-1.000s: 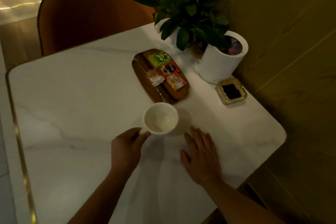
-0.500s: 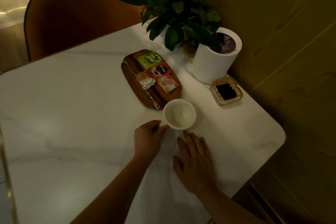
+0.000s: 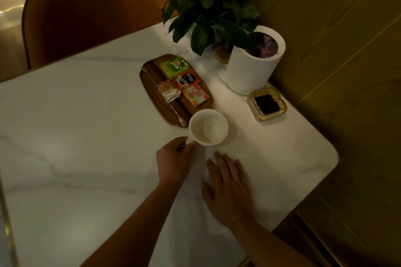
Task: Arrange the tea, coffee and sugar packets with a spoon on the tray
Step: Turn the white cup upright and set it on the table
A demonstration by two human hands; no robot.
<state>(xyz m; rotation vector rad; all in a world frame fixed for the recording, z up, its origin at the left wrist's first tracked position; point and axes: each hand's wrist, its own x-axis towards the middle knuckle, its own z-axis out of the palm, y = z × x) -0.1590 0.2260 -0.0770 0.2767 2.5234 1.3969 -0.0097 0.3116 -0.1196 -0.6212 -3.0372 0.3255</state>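
left hand [image 3: 173, 163] fingers pinching cup [image 3: 208, 126] handle | right hand [image 3: 227, 188] fingers spread flat on counter [image 3: 76, 136] | cup just beside tray [image 3: 156, 102], near spoon [image 3: 167, 98] tip

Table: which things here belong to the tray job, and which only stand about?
Job: tray, green tea packet, Nescafe packet, creamer packet, sugar packets, long utensil.

Standing about: cup (left hand at its handle), plant, white pot, ashtray, chair.
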